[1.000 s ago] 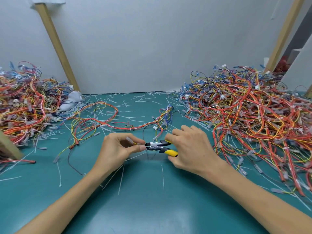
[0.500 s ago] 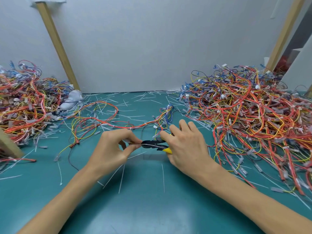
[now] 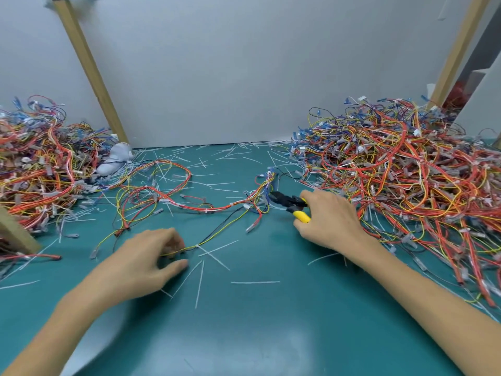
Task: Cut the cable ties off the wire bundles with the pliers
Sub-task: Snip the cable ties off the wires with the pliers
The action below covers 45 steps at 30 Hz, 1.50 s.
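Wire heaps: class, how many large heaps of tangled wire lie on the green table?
2. The left heap lies at the left edge; the right heap fills the right side. Both run past the frame, so more may be hidden.

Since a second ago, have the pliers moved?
Yes. The pliers, in the right hand, moved right and farther away, toward the big wire pile on the right.

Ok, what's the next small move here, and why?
Probably nudge the pliers onto the nearest tie of the wire bundle and snip: the right hand holds their nose beside it, while the left hand pinches its trailing yellow wire.
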{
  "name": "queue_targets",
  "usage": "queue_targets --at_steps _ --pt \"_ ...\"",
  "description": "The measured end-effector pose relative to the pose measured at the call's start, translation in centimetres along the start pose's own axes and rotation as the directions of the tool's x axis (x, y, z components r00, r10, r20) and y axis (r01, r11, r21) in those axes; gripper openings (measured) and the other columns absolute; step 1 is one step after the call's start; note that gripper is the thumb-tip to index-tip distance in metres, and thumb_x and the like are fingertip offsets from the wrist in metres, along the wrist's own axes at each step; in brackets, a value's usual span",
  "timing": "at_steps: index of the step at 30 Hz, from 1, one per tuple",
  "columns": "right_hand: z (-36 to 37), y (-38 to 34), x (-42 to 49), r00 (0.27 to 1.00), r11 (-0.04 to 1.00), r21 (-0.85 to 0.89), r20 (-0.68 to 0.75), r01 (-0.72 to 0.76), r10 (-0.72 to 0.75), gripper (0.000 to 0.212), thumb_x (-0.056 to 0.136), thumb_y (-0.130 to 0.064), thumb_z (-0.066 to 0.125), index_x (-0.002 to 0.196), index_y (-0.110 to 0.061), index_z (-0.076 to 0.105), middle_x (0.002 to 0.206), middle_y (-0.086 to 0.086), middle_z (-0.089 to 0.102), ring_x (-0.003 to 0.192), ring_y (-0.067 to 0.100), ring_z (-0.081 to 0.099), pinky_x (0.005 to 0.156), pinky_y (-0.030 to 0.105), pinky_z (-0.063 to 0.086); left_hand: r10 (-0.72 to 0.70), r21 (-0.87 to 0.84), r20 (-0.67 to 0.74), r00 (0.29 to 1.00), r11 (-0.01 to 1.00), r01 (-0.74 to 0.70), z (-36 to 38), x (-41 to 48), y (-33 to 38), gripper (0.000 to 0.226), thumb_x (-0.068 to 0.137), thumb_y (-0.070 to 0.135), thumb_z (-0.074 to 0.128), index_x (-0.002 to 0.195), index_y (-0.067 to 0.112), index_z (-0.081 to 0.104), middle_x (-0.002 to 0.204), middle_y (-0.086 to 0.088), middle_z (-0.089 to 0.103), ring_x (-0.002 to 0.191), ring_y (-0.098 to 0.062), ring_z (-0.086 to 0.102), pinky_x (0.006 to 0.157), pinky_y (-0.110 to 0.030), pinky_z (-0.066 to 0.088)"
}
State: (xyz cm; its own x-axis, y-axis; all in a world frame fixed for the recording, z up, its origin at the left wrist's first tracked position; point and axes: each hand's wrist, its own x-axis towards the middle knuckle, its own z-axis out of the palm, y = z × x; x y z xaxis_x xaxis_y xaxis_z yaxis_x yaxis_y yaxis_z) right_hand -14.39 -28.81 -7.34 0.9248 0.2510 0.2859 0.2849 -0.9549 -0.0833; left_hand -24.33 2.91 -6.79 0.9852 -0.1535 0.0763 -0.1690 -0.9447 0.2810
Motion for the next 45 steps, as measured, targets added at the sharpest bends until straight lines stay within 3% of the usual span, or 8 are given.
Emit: queue_targets --at_steps 6,12,23,30,34,37,40,45 --pt "0.6 -0.8 2.6 0.972 0.915 0.365 0.085 0.173 -0.217 0.021 0.075 -0.029 0.065 0.089 -0.028 0.05 0.099 -0.008 0.047 0.093 0.022 0.05 0.076 0.035 0.042 -0.091 0.648 -0.114 0.989 0.748 0.144 2.0 2.0 4.1 0.01 0.095 0.034 0.045 0.105 0.032 0.047 0.107 0.011 0.055 0.113 -0.017 0.048 0.091 -0.037 0.028" --pt "0.5 -1.7 6.4 0.851 0.877 0.429 0.358 0.215 -0.384 0.037 0.063 -0.031 0.063 0.1 -0.022 0.066 0.155 -0.011 0.028 0.125 0.014 0.046 0.09 0.024 0.037 -0.182 0.763 -0.126 0.975 0.611 0.213 1.1 3.3 4.2 0.03 0.085 0.018 0.045 0.111 0.032 0.051 0.113 0.008 0.055 0.12 -0.021 0.044 0.105 -0.047 0.018" --pt "1.1 -1.9 6.3 0.927 0.854 0.496 0.222 0.158 -0.301 0.027 0.077 -0.036 0.077 0.075 -0.022 0.054 0.065 -0.005 0.056 0.06 0.014 0.05 0.054 0.028 0.033 -0.076 0.438 -0.261 0.962 0.879 0.188 2.5 5.1 1.2 0.011 0.097 0.034 0.045 0.101 0.025 0.048 0.097 0.005 0.06 0.096 -0.024 0.062 0.067 -0.033 0.03" --pt "-3.4 1.0 7.7 0.854 -0.192 0.837 0.474 -0.512 -0.215 0.02 0.079 -0.031 0.066 0.077 -0.018 0.051 0.065 0.0 0.047 0.042 0.007 0.027 0.04 0.016 0.026 -0.16 -0.347 -0.303 0.939 0.937 0.047 1.9 5.4 0.4 0.012 0.092 0.012 0.06 0.084 0.012 0.052 0.083 0.002 0.072 0.082 -0.015 0.071 0.076 -0.034 0.05" --pt "-4.9 3.6 8.8 0.833 -0.372 0.746 0.509 -0.552 -0.215 0.018 0.082 -0.031 0.059 0.069 -0.019 0.057 0.071 0.002 0.043 0.05 0.008 0.015 0.04 0.016 0.025 -0.333 -0.948 -0.059 0.941 0.313 0.051 0.4 5.2 1.5 0.012 0.094 0.002 0.057 0.083 -0.001 0.052 0.085 -0.013 0.069 0.078 -0.024 0.074 0.064 -0.025 0.058" --pt "-4.2 4.8 8.7 0.785 -0.373 0.716 0.616 -0.59 -0.059 0.017 0.079 -0.027 0.061 0.069 -0.016 0.053 0.062 0.0 0.044 0.04 0.008 0.026 0.036 0.016 0.026 -0.294 -0.969 0.111 0.949 0.178 0.169 -0.1 5.2 1.1 0.016 0.09 -0.004 0.057 0.075 0.0 0.056 0.073 -0.01 0.066 0.063 -0.015 0.067 0.059 -0.022 0.056" --pt "-2.7 5.6 8.2 0.719 -0.222 0.734 0.677 -0.642 0.158 0.025 0.087 -0.028 0.058 0.069 -0.014 0.047 0.058 0.004 0.05 0.032 0.01 0.035 0.036 0.013 0.027 -0.243 -0.793 0.131 0.961 0.556 0.249 0.7 4.7 0.4 0.008 0.09 -0.002 0.062 0.082 -0.003 0.059 0.062 -0.001 0.065 0.058 -0.013 0.056 0.054 -0.016 0.048" --pt "-1.5 5.4 7.1 0.862 0.688 0.52 0.302 -0.507 0.407 0.036 0.083 -0.047 0.064 0.085 -0.012 0.053 0.088 0.008 0.055 0.072 0.021 0.056 0.062 0.031 0.04 -0.137 -0.324 -0.136 0.981 0.942 0.087 1.1 4.4 0.8 0.011 0.086 0.011 0.07 0.082 0.018 0.063 0.069 0.011 0.065 0.059 0.007 0.057 0.058 -0.007 0.04"
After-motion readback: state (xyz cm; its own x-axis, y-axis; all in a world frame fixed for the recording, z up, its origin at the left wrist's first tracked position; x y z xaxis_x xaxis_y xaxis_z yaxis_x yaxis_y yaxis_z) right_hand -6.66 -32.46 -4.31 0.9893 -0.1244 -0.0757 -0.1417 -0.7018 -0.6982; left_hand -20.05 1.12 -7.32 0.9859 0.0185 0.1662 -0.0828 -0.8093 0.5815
